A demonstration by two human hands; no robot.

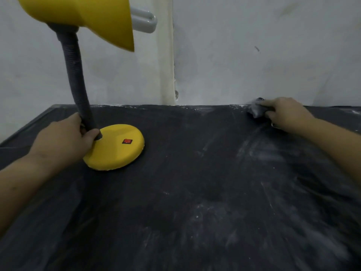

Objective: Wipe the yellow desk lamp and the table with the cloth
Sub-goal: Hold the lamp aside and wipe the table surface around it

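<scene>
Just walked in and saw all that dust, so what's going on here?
A person is cleaning a dusty black table. The left hand grips the neck of the yellow desk lamp near its base. The right hand presses a grey cloth at the table's far edge by the wall.

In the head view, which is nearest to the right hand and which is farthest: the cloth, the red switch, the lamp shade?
1. cloth: gripped in the right hand, at the table's back edge.
2. red switch: on the lamp base, to the left.
3. lamp shade: top left, raised.
</scene>
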